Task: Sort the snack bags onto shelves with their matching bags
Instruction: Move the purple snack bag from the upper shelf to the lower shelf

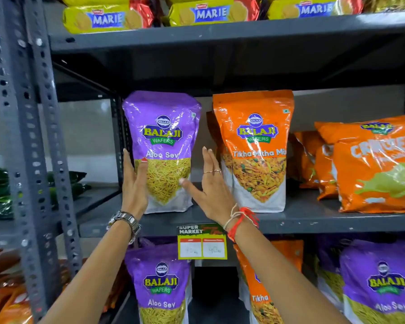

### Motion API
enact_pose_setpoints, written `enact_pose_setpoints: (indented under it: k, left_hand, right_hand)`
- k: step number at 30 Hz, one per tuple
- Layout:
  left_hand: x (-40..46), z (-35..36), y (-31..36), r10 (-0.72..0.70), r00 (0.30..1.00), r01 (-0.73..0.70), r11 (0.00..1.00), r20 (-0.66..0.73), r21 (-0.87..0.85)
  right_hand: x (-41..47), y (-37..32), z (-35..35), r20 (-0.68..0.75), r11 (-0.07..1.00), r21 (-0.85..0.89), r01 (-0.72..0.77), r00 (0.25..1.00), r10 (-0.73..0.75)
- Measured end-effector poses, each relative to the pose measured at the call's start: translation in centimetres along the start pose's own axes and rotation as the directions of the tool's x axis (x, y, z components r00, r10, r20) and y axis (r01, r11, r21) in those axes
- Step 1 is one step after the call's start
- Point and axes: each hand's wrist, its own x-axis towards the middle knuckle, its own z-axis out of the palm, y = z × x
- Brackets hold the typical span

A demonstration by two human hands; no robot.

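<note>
The purple bag [161, 150] stands upright on the middle shelf [313, 220], at its left end, just beside the orange bag [255, 150]. The left hand [133, 185] is pressed flat on the purple bag's left side, with the thumb on its front. The right hand [211, 185] is spread wide, with its thumb touching the bag's lower right corner and its fingers up in the gap between the two bags. So the hands are apart, one on each side of the bag, and neither one is squeezing it. It looks like the bag is being set in place and made to stand straight. But more purple bags [159, 284] sit on the shelf below, so this one may belong down there with them. I cannot tell for sure. The next move needs a soft push to stand it straight, or a good hold with both hands to lift it down. The purple bag says "BALAJI WAFERS" and "Aloo Sev". The orange one says "BALAJI WAFERS" and "Tikha Mitha Mix". The yellow packs [103, 18] on top say "MARIE". The tag [202, 242] on the shelf edge says "SUPER MARKET", with what looks like 40 written by hand.
</note>
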Motion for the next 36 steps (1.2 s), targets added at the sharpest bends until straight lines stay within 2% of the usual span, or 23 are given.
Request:
enact_pose_setpoints:
  k: [3, 6, 9, 11, 15, 18, 24, 31, 33, 36]
  left_hand:
    - [2.3, -0.4, -1.5, -0.154, 0.982, 0.16, 0.986, 0.111, -0.044]
    - [4.3, -0.5, -4.1, -0.331, 0.926, 0.363, 0.912, 0.181, -0.19]
    - [4.0, 0.1, -2.4, -0.292, 0.934, 0.342, 0.896, 0.204, -0.282]
    - [4.1, 0.7, -2.8, -0.317, 0.923, 0.372, 0.879, 0.217, -0.299]
    - [3.7, 0.3, -1.9, -0.354, 0.916, 0.4, 0.854, 0.192, -0.334]
    - [2.9, -0.2, -1.5, -0.369, 0.915, 0.403, 0.83, 0.164, -0.384]
    - [-0.1, -2.1, 1.4, -0.336, 0.921, 0.388, 0.837, 0.196, -0.386]
    - [-7.4, -4.9, 5.5, -0.303, 0.933, 0.358, 0.828, 0.195, -0.43]
    - [-10.3, -5.8, 6.1, -0.303, 0.932, 0.36, 0.844, 0.201, -0.397]
    - [-15.3, -7.4, 5.5, -0.303, 0.928, 0.349, 0.911, 0.218, -0.221]
  right_hand:
    - [1.1, -0.4, 1.6, 0.061, 0.988, 0.134, -0.081, 0.995, 0.073]
    - [1.8, -0.5, 3.0, 0.064, 0.967, 0.194, -0.165, 0.986, 0.155]
    - [2.4, -0.1, 3.7, 0.101, 0.929, 0.276, -0.245, 0.969, 0.226]
    - [2.6, 0.2, 4.4, 0.142, 0.882, 0.359, -0.304, 0.952, 0.271]
    - [2.7, 0.5, 5.6, 0.156, 0.846, 0.381, -0.374, 0.928, 0.339]
    - [2.2, 0.0, 5.3, 0.137, 0.829, 0.428, -0.36, 0.932, 0.334]
    - [-0.1, -1.7, 3.5, 0.111, 0.829, 0.48, -0.287, 0.957, 0.266]
    - [-5.0, -4.7, 0.7, 0.123, 0.83, 0.513, -0.217, 0.976, 0.179]
    - [-7.2, -5.3, 0.0, 0.145, 0.818, 0.528, -0.228, 0.973, 0.177]
    - [-11.6, -5.0, -0.8, 0.19, 0.784, 0.556, -0.275, 0.961, 0.202]
